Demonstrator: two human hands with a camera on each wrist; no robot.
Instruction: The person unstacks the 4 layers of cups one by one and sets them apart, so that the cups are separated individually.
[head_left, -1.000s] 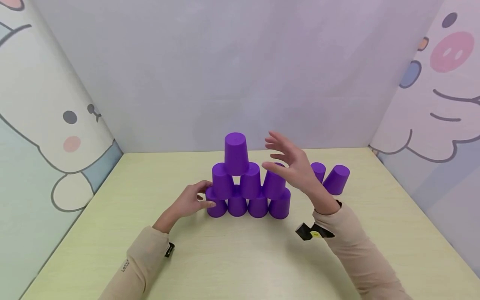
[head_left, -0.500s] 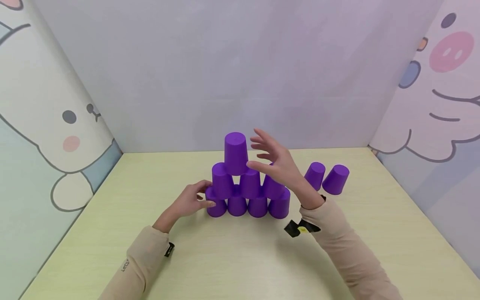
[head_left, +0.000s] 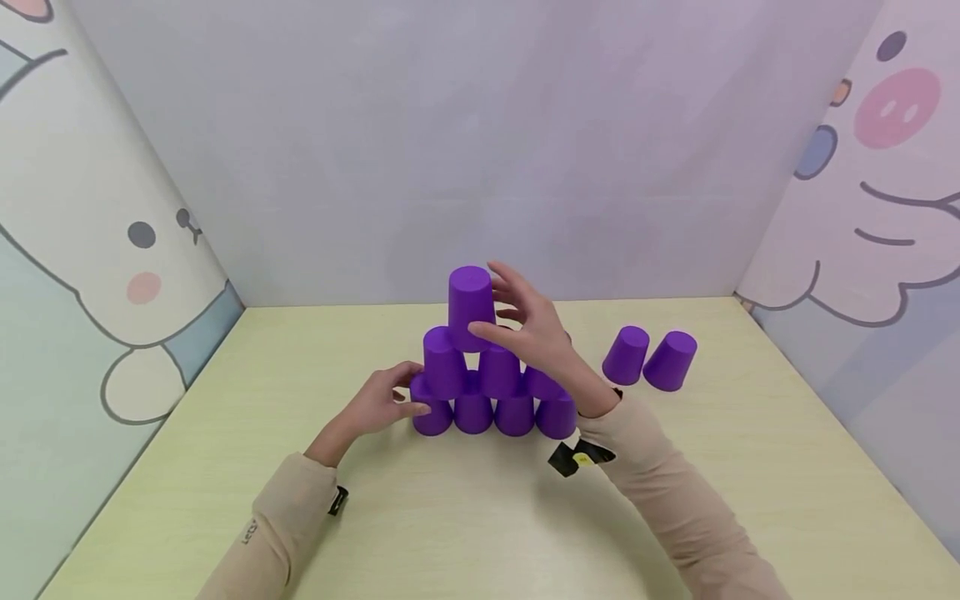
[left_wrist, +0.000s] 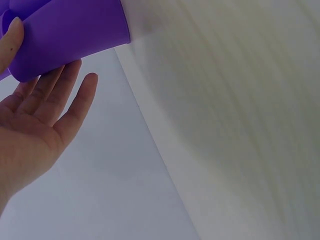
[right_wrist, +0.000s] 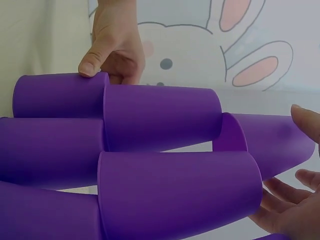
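Note:
Purple cups stand upside down in a stepped stack: a bottom row, a second row with three cups, and one top cup above its left pair. My left hand holds the leftmost bottom cup, thumb in front and fingers behind. In the left wrist view, that thumb lies on a purple cup. Around the top cup's right side, my right hand spreads its thumb and fingers; the right wrist view shows them about the cup's closed end, firm contact unclear. The rightmost second-row cup is partly behind this hand.
Two more upside-down purple cups, a nearer-left one and a right one, stand right of the stack on the pale wooden table. A grey back wall and cartoon-printed side panels enclose the table.
My right hand has moved left from beside the stack to the top cup, its thumb now in front of it. The left hand and the cups have stayed in place.

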